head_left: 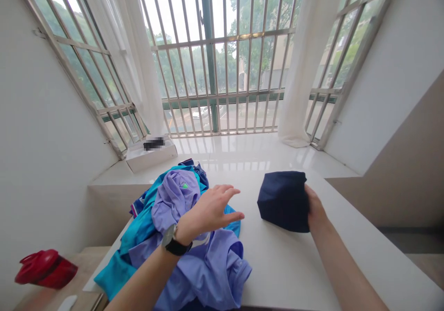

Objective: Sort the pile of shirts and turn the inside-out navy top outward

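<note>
My right hand (316, 208) grips the right edge of a folded navy garment (282, 202), its fingers mostly hidden behind the cloth. The bundle is a compact block at the white tabletop (277, 269); whether it rests there or is slightly raised I cannot tell. My left hand (217, 207), a watch (172, 240) on its wrist, hovers open with thumb and fingers apart, pointing right toward the navy garment. Beneath that arm lies a rumpled heap of clothes: a lavender shirt (215, 269) on top, a teal garment (118, 269) under it, and darker pieces at the back.
A white box (152, 156) with a blurred dark item on top stands on the windowsill (239, 149) at the back left. A red bottle-like container (46, 269) is at the lower left, below the table edge. Barred windows and white curtains (298, 70) close off the back.
</note>
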Tool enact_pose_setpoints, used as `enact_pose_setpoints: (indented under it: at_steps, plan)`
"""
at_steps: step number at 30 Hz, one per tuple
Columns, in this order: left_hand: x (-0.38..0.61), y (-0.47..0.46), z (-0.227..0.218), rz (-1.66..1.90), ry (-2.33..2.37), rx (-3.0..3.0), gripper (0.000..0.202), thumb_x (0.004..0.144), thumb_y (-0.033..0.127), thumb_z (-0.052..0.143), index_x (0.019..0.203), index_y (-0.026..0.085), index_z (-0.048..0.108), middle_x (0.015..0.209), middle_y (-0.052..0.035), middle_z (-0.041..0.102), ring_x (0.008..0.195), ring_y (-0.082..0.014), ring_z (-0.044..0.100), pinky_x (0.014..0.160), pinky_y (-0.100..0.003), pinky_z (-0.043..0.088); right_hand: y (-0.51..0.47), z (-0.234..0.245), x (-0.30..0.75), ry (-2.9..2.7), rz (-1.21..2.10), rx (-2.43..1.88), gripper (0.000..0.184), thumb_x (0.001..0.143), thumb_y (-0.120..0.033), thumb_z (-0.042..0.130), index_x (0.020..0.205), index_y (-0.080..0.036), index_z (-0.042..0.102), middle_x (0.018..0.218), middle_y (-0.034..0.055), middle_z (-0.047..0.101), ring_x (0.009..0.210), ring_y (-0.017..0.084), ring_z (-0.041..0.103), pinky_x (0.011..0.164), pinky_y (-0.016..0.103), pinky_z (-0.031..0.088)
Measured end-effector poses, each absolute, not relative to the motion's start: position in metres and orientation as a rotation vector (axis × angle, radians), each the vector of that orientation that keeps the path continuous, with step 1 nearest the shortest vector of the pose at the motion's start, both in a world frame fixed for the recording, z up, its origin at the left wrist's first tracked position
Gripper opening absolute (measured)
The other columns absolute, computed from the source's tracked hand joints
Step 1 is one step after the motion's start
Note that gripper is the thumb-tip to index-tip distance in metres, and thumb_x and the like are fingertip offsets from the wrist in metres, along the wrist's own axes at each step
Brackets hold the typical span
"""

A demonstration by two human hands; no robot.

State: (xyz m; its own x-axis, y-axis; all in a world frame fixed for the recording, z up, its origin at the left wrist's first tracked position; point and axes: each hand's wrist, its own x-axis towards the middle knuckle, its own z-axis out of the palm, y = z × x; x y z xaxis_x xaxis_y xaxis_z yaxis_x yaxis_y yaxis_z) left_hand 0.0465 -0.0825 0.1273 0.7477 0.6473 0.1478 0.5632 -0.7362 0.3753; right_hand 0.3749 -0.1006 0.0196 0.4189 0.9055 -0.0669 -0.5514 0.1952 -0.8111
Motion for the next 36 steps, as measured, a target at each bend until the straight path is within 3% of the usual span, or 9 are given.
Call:
enact_pose_setpoints:
  at_steps: [4,9,14,18,22,26,28,31,36]
  plan:
    - [0.105,-0.035,0.085,0.602,0.872,2.38,0.071,0.077,0.062,0.065,0.131,0.017,0.052,0.128,-0.0158,0.06,0.119,-0.0325,0.054,0.099,-0.042,0.043,-0.074,0.043,0.331,-0.554,1.191,-0.818,0.027,0.071,-0.038,0.079,0.094,-0.025,0.072,0.081,-0.003,0.077,0.067,0.017,0.07,0.068,0.029,0.058]
    - [0.119,-0.009,0.029,0.736,0.916,2.007,0.055,0.071,0.047,0.077,0.112,0.019,0.054,0.093,-0.0042,0.065,0.084,-0.0217,0.063,0.075,-0.032,0.049,-0.044,0.027,0.312,-0.55,1.185,-0.84,0.024,0.067,-0.039,0.083,0.083,-0.025,0.072,0.072,-0.0044,0.074,0.061,0.015,0.067,0.062,0.026,0.055]
    - [0.11,-0.007,0.014,0.974,0.939,1.629,0.08,0.065,0.026,0.082,0.132,0.019,0.039,0.095,-0.0026,0.061,0.086,-0.0175,0.062,0.078,-0.03,0.049,-0.041,0.006,0.319,-0.503,1.261,-0.793,0.025,0.069,-0.041,0.081,0.086,-0.024,0.074,0.082,-0.002,0.076,0.075,0.018,0.069,0.069,0.027,0.055]
    - [0.107,-0.008,0.019,1.087,0.816,1.438,0.064,0.076,0.035,0.076,0.13,0.02,0.045,0.108,-0.0073,0.063,0.097,-0.0185,0.061,0.085,-0.03,0.048,-0.047,0.005,0.314,-0.481,1.303,-0.909,0.024,0.071,-0.042,0.079,0.084,-0.023,0.073,0.078,-0.0017,0.075,0.07,0.018,0.067,0.065,0.027,0.055]
    - [0.103,-0.009,0.027,1.097,0.862,1.419,0.042,0.081,0.053,0.067,0.103,0.017,0.062,0.089,-0.0039,0.065,0.083,-0.0171,0.06,0.077,-0.028,0.047,-0.047,0.001,0.308,-0.602,1.177,-1.063,0.027,0.071,-0.046,0.08,0.083,-0.024,0.071,0.074,-0.0025,0.073,0.065,0.016,0.064,0.058,0.025,0.051]
    - [0.101,-0.014,0.031,0.823,0.646,1.375,0.071,0.089,0.073,0.03,0.058,0.016,0.058,0.075,-0.006,0.063,0.076,-0.018,0.059,0.073,-0.03,0.045,-0.045,-0.003,0.303,-0.787,1.002,-1.234,0.031,0.072,-0.05,0.078,0.085,-0.024,0.07,0.075,-0.0011,0.072,0.069,0.017,0.061,0.061,0.025,0.05]
    - [0.102,-0.017,0.029,0.61,0.625,1.43,0.071,0.086,0.076,0.035,0.05,0.016,0.051,0.062,-0.0026,0.055,0.062,-0.0143,0.052,0.063,-0.027,0.041,-0.047,-0.002,0.298,-0.818,0.958,-1.246,0.031,0.072,-0.053,0.076,0.083,-0.025,0.069,0.073,-0.0011,0.07,0.068,0.017,0.06,0.061,0.026,0.049]
    - [0.106,-0.021,0.023,0.406,0.702,1.571,0.062,0.077,0.072,0.057,0.052,0.015,0.052,0.05,0.0039,0.041,0.049,-0.0089,0.036,0.05,-0.025,0.029,-0.054,0.007,0.291,-0.816,1.053,-1.174,0.032,0.073,-0.056,0.075,0.082,-0.026,0.068,0.072,-0.0012,0.069,0.064,0.018,0.059,0.06,0.028,0.049]
    - [0.114,-0.025,0.018,0.64,0.706,1.46,0.063,0.086,0.071,0.045,0.098,0.014,0.069,0.085,-0.0056,0.066,0.076,-0.0167,0.057,0.061,-0.025,0.042,-0.072,0.028,0.288,-0.87,1.265,-1.039,0.03,0.072,-0.051,0.077,0.083,-0.023,0.07,0.078,0.0017,0.068,0.071,0.018,0.06,0.068,0.028,0.048]
